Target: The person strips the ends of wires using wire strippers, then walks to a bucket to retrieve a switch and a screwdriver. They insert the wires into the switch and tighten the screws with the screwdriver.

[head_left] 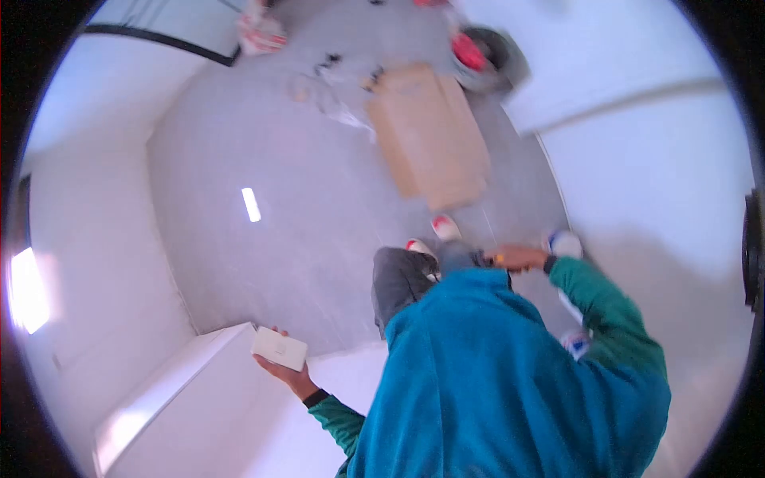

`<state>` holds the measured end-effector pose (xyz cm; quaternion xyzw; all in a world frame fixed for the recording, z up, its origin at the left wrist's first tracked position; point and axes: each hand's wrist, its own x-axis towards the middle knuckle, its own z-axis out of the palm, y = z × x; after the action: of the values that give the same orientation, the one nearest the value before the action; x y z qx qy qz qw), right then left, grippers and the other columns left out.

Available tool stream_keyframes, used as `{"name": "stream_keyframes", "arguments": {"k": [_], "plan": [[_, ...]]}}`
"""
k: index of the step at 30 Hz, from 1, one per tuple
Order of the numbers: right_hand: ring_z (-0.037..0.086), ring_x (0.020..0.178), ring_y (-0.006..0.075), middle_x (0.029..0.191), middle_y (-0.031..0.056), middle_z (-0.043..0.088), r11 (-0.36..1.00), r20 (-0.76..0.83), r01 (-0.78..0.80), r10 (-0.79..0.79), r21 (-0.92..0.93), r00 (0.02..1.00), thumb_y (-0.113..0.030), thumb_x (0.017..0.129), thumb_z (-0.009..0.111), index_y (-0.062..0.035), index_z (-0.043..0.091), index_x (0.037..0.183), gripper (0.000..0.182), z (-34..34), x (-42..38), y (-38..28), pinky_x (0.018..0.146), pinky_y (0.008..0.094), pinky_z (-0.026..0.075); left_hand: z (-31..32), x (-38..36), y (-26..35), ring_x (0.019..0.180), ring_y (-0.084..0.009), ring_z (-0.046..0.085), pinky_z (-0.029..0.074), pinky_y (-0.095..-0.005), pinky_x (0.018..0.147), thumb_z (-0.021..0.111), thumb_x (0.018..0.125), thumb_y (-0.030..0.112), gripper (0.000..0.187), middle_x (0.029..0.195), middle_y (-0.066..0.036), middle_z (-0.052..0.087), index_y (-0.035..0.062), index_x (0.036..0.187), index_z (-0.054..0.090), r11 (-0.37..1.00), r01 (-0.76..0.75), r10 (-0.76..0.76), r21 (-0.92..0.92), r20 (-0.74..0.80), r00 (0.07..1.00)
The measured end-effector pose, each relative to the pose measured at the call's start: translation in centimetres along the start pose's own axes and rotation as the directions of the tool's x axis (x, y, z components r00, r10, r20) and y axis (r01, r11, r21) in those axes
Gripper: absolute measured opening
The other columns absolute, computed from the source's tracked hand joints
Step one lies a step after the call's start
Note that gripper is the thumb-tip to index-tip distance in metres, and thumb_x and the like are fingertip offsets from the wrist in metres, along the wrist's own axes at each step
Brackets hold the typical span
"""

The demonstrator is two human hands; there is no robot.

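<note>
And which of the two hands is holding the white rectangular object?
The left hand, out to the side, holds the white rectangular object; the right hand, near the leg, does not.

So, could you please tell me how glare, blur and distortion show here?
Head view: fisheye curvature within a dark rim; a far-left patch glares white; a bright strip gleams on the floor; cardboard and grey container look soft; the white box in the left hand lacks fine detail.
</note>
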<state>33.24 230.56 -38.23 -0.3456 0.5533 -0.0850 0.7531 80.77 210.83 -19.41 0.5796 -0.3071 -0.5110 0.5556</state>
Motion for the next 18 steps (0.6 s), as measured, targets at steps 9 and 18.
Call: {"name": "stream_keyframes", "arguments": {"k": [9,18], "plan": [[0.059,0.084,0.0272,0.090,0.0170,0.062,0.893,-0.257,0.366,-0.430,-0.262,0.865,-0.035,0.082,0.052,-0.0048,0.060,0.100,0.036,9.2,13.6,-0.4,0.078,0.0389,0.045,-9.6,8.6,-4.8,0.084,-0.0256,0.059,0.052,-0.0354,0.067,0.039,0.087,0.061,0.062,0.108,-0.013,0.057,0.0098,0.122,0.046,0.950,0.122,-0.072,-0.288,0.178,0.981],[0.058,0.090,0.0251,0.104,0.0144,0.063,0.970,-0.140,0.161,-0.188,-0.182,0.972,-0.030,0.081,0.052,-0.0049,0.059,0.108,0.037,4.1,15.0,-17.6,0.079,0.0370,0.045,6.6,31.9,0.9,0.085,-0.0255,0.059,0.052,-0.0332,0.063,0.038,0.088,0.059,0.064,0.108,-0.014,0.057,0.0062,0.123,0.045,0.944,0.191,-0.053,-0.269,0.446,0.893]]}}
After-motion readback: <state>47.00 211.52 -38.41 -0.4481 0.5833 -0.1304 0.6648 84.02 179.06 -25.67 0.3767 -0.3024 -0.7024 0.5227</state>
